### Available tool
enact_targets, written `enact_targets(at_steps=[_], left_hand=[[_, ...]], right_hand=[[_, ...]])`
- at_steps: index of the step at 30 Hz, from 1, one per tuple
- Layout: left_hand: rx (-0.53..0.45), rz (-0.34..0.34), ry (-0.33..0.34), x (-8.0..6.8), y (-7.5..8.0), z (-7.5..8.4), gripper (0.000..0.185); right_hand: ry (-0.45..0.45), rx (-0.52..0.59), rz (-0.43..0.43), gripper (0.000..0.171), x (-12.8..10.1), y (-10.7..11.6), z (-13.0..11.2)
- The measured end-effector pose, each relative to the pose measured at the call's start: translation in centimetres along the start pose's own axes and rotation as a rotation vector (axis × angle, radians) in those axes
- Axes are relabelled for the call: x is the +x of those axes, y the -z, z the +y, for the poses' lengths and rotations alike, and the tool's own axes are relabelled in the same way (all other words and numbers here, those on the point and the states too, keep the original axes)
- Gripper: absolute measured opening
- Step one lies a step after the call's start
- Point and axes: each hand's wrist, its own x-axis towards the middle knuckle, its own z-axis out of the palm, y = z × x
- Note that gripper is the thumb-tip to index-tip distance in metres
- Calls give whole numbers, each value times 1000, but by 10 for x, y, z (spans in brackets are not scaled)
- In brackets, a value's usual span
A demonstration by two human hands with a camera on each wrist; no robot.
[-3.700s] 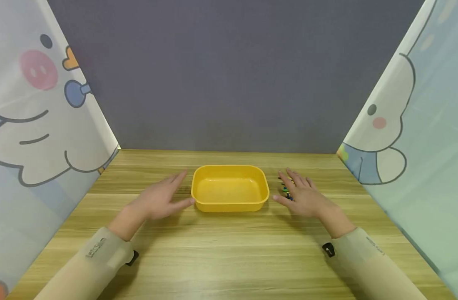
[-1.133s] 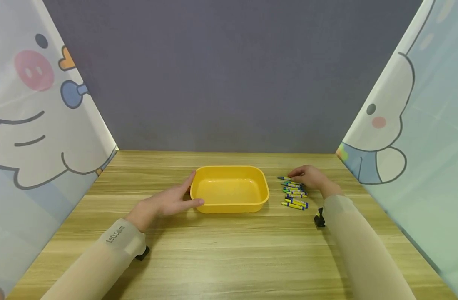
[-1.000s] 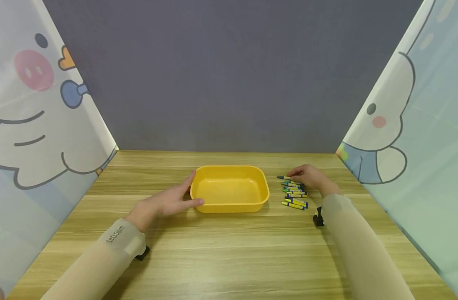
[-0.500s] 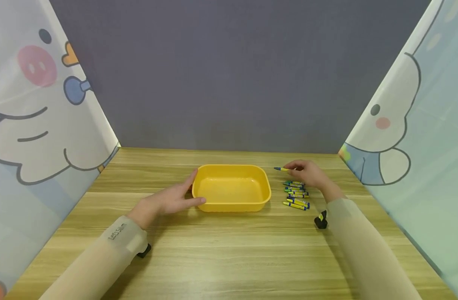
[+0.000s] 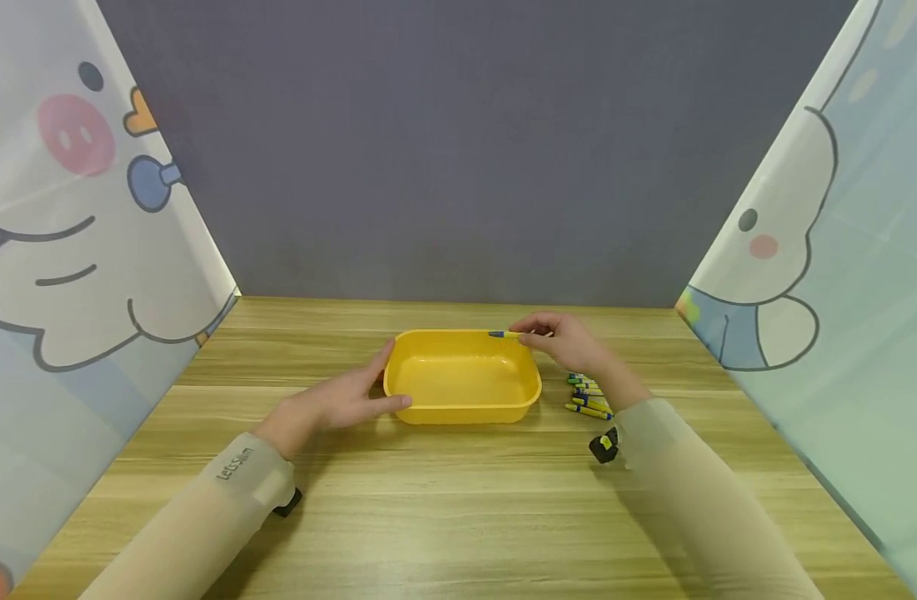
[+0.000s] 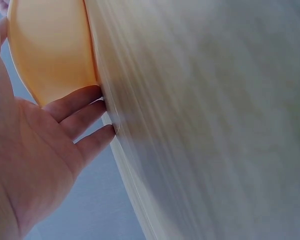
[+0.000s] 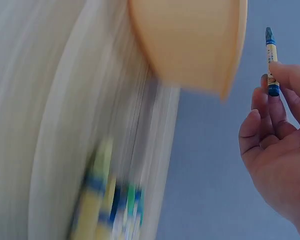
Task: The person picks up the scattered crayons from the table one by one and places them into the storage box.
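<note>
Yellow tray (image 5: 462, 412) empty so far; first crayon (image 5: 503, 334) pinched by right hand (image 5: 567, 342) above its far-right rim, other crayons (image 5: 588, 396) waiting right of it; left hand (image 5: 338, 402) flat, relaxed against its left wall.

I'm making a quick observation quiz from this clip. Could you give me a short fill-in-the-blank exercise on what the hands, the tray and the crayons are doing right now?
1. The right hand pinches one ____ above the far right corner of the tray.
2. The left hand touches the tray's ____ end.
3. The loose crayons lie on the table, to the ____ of the tray.
4. The tray's colour is ____.

Missing words: crayon; left; right; yellow
</note>
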Motion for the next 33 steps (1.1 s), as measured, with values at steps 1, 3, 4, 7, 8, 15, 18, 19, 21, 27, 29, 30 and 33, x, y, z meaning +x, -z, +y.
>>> enact_targets(at_steps=[1,3,4,7,8,15,18,19,21,27,29,30,33], left_hand=[[1,0,-1,0,0,0,118],[4,2,-2,0,0,-1,119],[5,3,-2,0,0,-1,119],[15,9,-2,1,-1,-1,119],[11,10,-4,1,-1,-1,119],[-14,6,-21,1,-2,-1,119],[-6,3,-13,2,-2,-1,118],[-3,2,-11,2,-2,-1,118],[1,1,-8,2,-2,-1,117],[13,-2,5,1,-2,0,117],[14,-2,8,1,-1,0,117],[13,-2,9,1,-1,0,117],[19,3,12,1,0,0,117]], right_hand=[[10,16,-11,26,3,-6,-5],[33,44,-33,25,8,-18,-14],[40,57,-45,25,11,-25,-18],[52,101,-74,25,20,-45,-29],[56,110,-83,25,23,-52,-31],[48,117,-115,25,38,-91,-51],[40,116,-112,23,45,-102,-58],[36,117,-109,23,47,-104,-60],[38,119,-107,23,50,-109,-64],[15,84,-126,22,59,-125,-62],[0,60,-133,21,60,-128,-60],[-4,46,-134,21,61,-129,-60],[9,-18,-134,20,63,-132,-59]])
